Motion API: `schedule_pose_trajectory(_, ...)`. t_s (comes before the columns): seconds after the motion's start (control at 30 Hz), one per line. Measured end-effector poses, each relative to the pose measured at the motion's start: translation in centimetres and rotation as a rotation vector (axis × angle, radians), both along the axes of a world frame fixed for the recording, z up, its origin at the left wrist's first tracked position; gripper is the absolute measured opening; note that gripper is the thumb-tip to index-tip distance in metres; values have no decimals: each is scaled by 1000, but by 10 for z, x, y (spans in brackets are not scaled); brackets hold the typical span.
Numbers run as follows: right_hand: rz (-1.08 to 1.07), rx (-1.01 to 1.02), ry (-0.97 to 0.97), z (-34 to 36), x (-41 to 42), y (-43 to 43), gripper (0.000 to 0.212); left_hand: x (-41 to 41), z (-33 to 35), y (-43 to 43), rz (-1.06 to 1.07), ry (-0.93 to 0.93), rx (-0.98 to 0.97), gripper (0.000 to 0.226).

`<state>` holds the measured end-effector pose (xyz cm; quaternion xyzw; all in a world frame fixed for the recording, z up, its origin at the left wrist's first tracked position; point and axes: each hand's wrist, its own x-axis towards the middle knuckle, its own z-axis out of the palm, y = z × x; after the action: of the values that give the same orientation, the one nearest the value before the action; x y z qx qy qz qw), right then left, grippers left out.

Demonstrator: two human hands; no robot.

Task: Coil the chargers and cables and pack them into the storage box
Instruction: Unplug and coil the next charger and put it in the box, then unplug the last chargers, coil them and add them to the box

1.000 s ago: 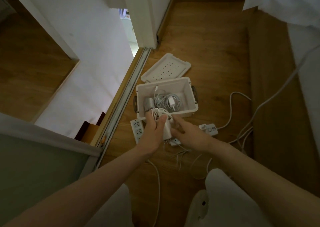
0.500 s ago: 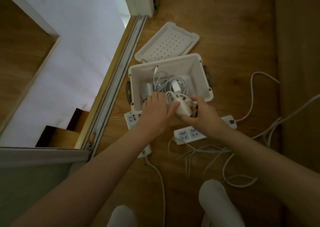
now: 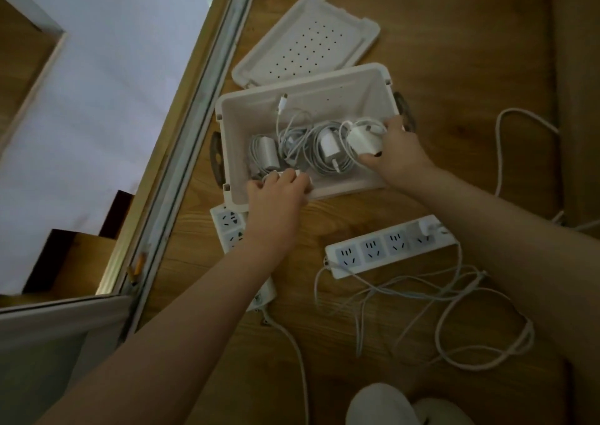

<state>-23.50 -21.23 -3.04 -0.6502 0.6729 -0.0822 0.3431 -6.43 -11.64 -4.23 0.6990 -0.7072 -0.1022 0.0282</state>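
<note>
Resting on the brown wooden floor (image 3: 454,67), the white rectangular plastic storage box (image 3: 324,99) contains coiled white cables (image 3: 316,161). Right hand (image 3: 396,151) grasps a white square charger block (image 3: 362,140) inside its right end. Left hand (image 3: 276,197) curls at the near rim; grasp indeterminate.

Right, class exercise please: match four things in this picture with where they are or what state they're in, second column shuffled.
1 lid
2 white charger
3 long power strip
4 storage box

A gripped by the right hand
B open, coiled cables inside
C flat on the floor beyond the box
D on the floor, nearer than the box

Pairs: 1-C, 2-A, 3-D, 4-B
</note>
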Motion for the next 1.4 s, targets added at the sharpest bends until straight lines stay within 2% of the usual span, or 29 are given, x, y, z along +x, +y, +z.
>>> schedule_pose_trajectory(0.17,-51,-60,100,-22,10,-12,51,0,-9,3,10,58,-101,11)
schedule_pose_trajectory(0.23,10,-35,245,-26,14,-14,52,-1,-13,3,21,85,-124,11)
schedule_pose_trajectory(0.33,153,-36,564,-28,19,-14,47,-2,-15,4,39,107,-144,11)
schedule_pose_trajectory(0.43,206,-6,666,-21,23,-12,38,-2,-13,5,61,120,-130,11)
schedule_pose_trajectory(0.53,233,-55,581,-12,16,-6,36,-2,-9,5,65,139,-107,12)
schedule_pose_trajectory(0.67,179,-233,164,5,-8,30,34,-4,-2,5,77,131,-53,16)
schedule_pose_trajectory(0.73,165,-312,62,19,-27,52,24,-9,2,10,24,108,-117,21)
schedule_pose_trajectory(0.8,143,-302,52,25,-50,66,15,-21,5,21,-84,104,-225,28)
schedule_pose_trajectory(0.87,142,-235,126,20,-73,67,14,-41,7,30,-190,165,-230,31)
schedule_pose_trajectory(0.97,215,-17,302,7,-87,62,25,-76,4,31,-248,257,3,28)
schedule_pose_trajectory(1.1,442,280,514,-1,-71,57,22,-109,-29,24,-278,117,304,50)
schedule_pose_trajectory(1.17,593,318,657,-3,-58,57,13,-116,-41,25,-257,109,395,60)
schedule_pose_trajectory(1.23,729,295,789,-10,-48,57,22,-119,-49,27,-214,130,390,59)
schedule_pose_trajectory(1.4,974,312,1068,-32,-37,64,28,-121,-54,29,-139,175,348,53)
